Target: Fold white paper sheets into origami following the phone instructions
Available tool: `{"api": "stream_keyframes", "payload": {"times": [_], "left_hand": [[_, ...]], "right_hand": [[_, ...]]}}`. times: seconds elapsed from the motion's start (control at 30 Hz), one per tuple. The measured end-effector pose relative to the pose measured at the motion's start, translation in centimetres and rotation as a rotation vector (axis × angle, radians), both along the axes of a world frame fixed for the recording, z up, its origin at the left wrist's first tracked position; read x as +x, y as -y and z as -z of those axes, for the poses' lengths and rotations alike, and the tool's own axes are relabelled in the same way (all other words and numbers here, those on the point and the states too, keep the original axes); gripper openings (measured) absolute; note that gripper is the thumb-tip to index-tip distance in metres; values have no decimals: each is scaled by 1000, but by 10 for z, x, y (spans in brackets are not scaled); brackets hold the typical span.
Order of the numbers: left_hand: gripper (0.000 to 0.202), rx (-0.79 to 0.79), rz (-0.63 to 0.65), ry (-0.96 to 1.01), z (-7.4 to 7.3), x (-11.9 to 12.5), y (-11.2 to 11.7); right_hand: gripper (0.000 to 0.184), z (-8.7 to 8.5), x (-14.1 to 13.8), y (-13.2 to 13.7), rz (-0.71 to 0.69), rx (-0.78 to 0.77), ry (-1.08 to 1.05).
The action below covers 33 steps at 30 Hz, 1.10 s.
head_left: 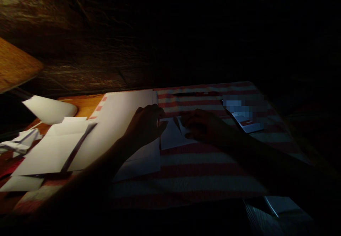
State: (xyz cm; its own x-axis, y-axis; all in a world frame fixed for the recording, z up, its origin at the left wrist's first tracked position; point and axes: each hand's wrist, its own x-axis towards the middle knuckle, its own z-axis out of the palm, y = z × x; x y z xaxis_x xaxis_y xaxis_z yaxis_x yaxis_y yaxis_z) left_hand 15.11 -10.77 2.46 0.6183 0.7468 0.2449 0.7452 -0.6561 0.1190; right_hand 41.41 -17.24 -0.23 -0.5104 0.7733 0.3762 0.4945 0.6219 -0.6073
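A small piece of white paper (170, 138) lies on the striped cloth, with a dark slit or fold shadow near its top. Over its left edge my left hand (149, 122) is closed, thumb and curled fingers at the paper. My right hand (201, 124) bends its fingers onto the paper's right part, gripping it there. Both hands are in deep shadow, so the exact finger contact is hard to make out. Beneath my left hand and forearm spreads a large white sheet (119, 115).
Red-and-white striped cloth (213, 170) covers the table. A lit phone (246, 120) lies at right, near a dark slender object (195, 94). Left are folded paper (55, 143), crumpled paper (21, 142) and a lamp (50, 110). Another pale flat object (287, 207) sits lower right.
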Motion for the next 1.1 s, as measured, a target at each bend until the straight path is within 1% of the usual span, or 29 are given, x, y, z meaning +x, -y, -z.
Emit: {"api": "stream_keyframes", "payload": {"times": [0.07,0.13,0.23,0.3,0.37,0.43,0.57,0.6,0.67,0.73,0.8,0.87,0.97,1.03,1.1], "left_hand": [[12,-5,-8,58,0,0,0],[10,-58,1,150,-1,2,1],[5,-146,64,316,0,7,7],[5,-166,124,386,0,11,11],[6,-168,181,408,-1,14,14],[8,-168,222,405,-1,16,17],[14,-173,245,406,-3,16,19],[18,-181,247,406,-3,16,19],[22,-196,253,407,-3,16,20],[19,-204,256,417,-1,17,22],[19,-212,266,433,0,18,23],[23,-218,290,448,1,20,24],[26,-205,351,468,3,23,26],[25,-206,396,461,4,23,27],[26,-219,441,429,5,23,28]], "right_hand": [[35,-1,0,0,32,-13,27],[43,-3,0,1,37,-28,38],[54,-7,-1,3,44,-76,-11],[57,-9,-2,4,51,-119,-69],[56,-10,-2,6,43,-148,-102],[56,-10,-1,7,24,-144,-114],[60,-8,0,6,31,-94,-90],[56,-7,0,6,54,-77,-77],[43,-4,-2,3,116,-50,-66],[35,-2,-4,2,185,-54,-88],[34,-1,-6,1,261,-76,-121],[34,-1,-9,2,356,-104,-134],[42,-1,-12,3,499,-171,-143],[48,0,-14,3,559,-183,-156],[48,2,-14,3,595,-163,-164]]}}
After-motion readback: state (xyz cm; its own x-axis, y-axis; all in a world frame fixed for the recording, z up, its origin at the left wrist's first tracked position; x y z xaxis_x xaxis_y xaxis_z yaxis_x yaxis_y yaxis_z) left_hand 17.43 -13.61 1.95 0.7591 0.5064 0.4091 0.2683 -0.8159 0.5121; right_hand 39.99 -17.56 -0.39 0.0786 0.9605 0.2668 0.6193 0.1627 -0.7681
